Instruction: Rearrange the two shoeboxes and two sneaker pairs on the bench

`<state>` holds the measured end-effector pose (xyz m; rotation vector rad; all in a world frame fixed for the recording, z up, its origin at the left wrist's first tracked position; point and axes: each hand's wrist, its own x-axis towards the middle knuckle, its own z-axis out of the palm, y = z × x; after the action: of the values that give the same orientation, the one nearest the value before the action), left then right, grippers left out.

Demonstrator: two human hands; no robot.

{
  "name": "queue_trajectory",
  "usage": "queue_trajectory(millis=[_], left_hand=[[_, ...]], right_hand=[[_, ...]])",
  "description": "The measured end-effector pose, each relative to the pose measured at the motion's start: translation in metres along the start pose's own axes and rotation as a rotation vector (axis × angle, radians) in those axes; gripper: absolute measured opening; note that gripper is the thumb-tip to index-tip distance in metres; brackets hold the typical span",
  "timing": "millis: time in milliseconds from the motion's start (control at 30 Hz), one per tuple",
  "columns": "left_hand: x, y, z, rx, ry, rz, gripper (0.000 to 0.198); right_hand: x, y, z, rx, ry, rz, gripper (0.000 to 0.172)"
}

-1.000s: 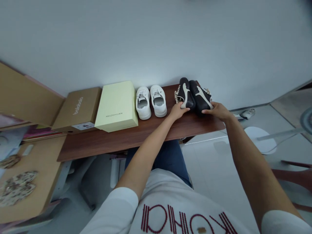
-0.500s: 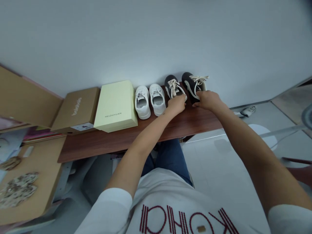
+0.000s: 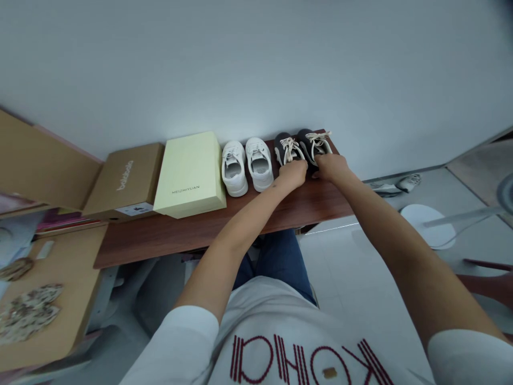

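Observation:
Two dark sneakers with cream laces stand side by side at the right end of a brown wooden shelf, toes toward the wall. My left hand (image 3: pixel 294 174) is closed on the heel of the left dark sneaker (image 3: pixel 285 147). At the heel of the right dark sneaker (image 3: pixel 308 141), my right hand (image 3: pixel 331 167) grips with the fingers partly hidden inside the opening. Just left of them sits a pair of white sneakers, one (image 3: pixel 259 164) beside the dark pair and the other (image 3: pixel 234 170) farther left.
The wooden shelf (image 3: pixel 256 214) runs along a pale wall. On it lie a pale yellow shoe box (image 3: pixel 192 168) and a brown shoe box (image 3: pixel 128 176). A desk (image 3: pixel 60 321) stands at the left. On the floor at right are a round white base (image 3: pixel 417 219) and another shoe (image 3: pixel 409 183).
The dark sneakers have come down onto the shelf and closer together. My right hand has moved left with its sneaker; the left hand's sneaker has shifted slightly.

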<state>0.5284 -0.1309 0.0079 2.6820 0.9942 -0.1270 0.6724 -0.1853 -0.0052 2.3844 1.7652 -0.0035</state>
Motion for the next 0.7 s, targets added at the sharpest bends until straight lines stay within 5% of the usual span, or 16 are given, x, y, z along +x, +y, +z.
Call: queue_trajectory(millis=[700], left_hand=[[0.027, -0.007, -0.001, -0.030, -0.009, -0.008, 0.036]], right_hand=[[0.009, -0.008, 0.000, 0.007, -0.023, 0.009, 0.046]])
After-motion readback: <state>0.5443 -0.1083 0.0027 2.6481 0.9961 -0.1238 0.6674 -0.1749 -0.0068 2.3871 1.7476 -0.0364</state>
